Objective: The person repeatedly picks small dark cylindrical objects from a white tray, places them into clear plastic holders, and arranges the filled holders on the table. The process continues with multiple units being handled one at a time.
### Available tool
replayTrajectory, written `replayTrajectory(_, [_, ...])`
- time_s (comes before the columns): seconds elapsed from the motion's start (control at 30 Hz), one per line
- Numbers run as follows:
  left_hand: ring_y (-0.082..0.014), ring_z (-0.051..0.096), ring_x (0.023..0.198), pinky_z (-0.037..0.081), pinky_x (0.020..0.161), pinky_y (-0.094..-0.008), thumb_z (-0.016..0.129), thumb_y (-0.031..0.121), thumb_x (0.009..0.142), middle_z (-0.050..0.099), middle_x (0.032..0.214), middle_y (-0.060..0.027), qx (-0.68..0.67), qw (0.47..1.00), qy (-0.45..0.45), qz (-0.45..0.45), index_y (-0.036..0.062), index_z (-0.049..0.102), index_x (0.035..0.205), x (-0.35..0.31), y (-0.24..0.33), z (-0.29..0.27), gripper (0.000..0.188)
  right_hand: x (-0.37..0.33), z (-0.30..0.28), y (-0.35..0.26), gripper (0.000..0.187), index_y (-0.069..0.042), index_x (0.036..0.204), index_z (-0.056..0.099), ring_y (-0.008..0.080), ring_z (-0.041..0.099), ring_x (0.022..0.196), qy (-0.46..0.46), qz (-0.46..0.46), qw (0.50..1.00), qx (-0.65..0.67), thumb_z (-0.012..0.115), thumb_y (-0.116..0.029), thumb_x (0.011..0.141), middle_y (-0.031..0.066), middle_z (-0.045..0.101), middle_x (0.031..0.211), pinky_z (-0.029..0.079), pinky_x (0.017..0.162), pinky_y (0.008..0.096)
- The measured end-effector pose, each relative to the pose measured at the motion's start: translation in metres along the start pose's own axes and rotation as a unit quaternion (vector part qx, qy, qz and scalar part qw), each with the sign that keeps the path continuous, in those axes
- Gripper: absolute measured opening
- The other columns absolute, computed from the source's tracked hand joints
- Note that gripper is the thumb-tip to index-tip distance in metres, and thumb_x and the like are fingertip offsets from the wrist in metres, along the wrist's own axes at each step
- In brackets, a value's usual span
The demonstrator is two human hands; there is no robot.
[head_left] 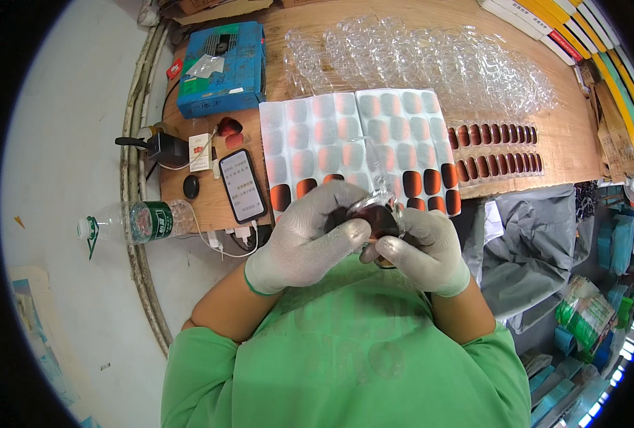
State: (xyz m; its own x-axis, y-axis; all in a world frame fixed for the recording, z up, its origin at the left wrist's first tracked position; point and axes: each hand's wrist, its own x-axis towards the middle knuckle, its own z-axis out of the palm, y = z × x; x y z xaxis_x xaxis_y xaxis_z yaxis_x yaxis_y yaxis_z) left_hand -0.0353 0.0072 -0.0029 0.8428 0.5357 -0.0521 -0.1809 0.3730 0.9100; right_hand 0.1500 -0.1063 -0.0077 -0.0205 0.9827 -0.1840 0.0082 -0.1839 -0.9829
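In front of my chest, both gloved hands meet around a dark tinted lens (379, 218). My left hand (306, 232) pinches it from the left, with the thumb laid across its near side. From the right, my right hand (431, 250) closes its thumb and fingers on the lens's edge. Crinkled clear plastic (381, 191) stands up behind the lens, between the hands. Just beyond lies a white sheet (356, 135) with rows of lenses; several at its near edge, such as a red-and-black lens (412, 183), are bare, while the farther ones look veiled in white.
A phone (243, 187), a black round cap (190, 187) and a blue box (224, 71) are on the table's left. Clear plastic trays (417, 60) pile up at the back. Two rows of brown lenses (499, 165) sit at right. A plastic bottle (149, 221) lies beside the table.
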Motion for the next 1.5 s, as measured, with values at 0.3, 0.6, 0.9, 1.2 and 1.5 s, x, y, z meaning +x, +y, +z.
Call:
replayTrajectory(0.3, [-0.0226,0.061,0.085,0.049,0.077,-0.0365,0.06,0.004,0.095,0.07,0.091,-0.0097,0.315,0.936,-0.026,0.153,-0.0003,0.06,0.111,-0.01,0.002,-0.008,0.016,-0.001,-0.004,0.007,0.022,0.006,0.113,0.064,0.0211,0.07,0.079,-0.051,-0.08,0.994,-0.063,0.056,-0.006,0.097,0.0118,0.071,0.086,0.054,0.074,0.0316])
replayTrajectory(0.6, [-0.0202,0.058,0.08,0.047,0.069,-0.0327,0.065,0.01,0.093,0.067,0.089,-0.0126,0.338,0.931,0.034,0.135,-0.0027,0.071,0.105,-0.007,-0.001,-0.001,0.018,-0.005,0.011,-0.002,0.017,0.007,0.107,0.065,0.0175,0.067,0.068,0.072,-0.116,0.985,-0.104,0.056,-0.001,0.095,0.0097,0.068,0.076,0.054,0.065,0.0297])
replayTrajectory(0.9, [-0.0231,0.06,0.072,0.048,0.065,-0.0343,0.069,0.01,0.091,0.064,0.083,-0.0152,0.349,0.92,-0.022,0.179,-0.0043,0.069,0.1,-0.013,0.012,0.005,0.017,-0.013,0.001,0.002,0.019,0.005,0.106,0.067,0.0184,0.069,0.065,0.033,-0.151,0.982,-0.108,0.059,0.001,0.089,0.0091,0.069,0.074,0.054,0.063,0.0292])
replayTrajectory(1.2, [-0.0314,0.061,0.071,0.049,0.064,-0.0385,0.069,0.012,0.089,0.06,0.08,-0.0177,0.458,0.881,0.042,0.114,-0.0028,0.067,0.095,-0.011,0.002,0.008,0.016,-0.007,0.007,0.001,0.015,0.003,0.101,0.068,0.0226,0.069,0.063,0.081,-0.08,0.981,-0.156,0.067,-0.006,0.089,0.0133,0.067,0.073,0.052,0.059,0.0332])
replayTrajectory(1.5, [-0.034,0.065,0.075,0.053,0.066,-0.0416,0.069,0.012,0.089,0.064,0.087,-0.017,0.492,0.866,0.022,0.084,0.0002,0.069,0.105,0.024,0.002,0.02,0.02,-0.002,-0.012,0.0,0.016,-0.001,0.103,0.068,0.0328,0.067,0.065,0.157,-0.157,0.947,-0.23,0.069,-0.006,0.088,0.0144,0.066,0.075,0.052,0.058,0.0382])
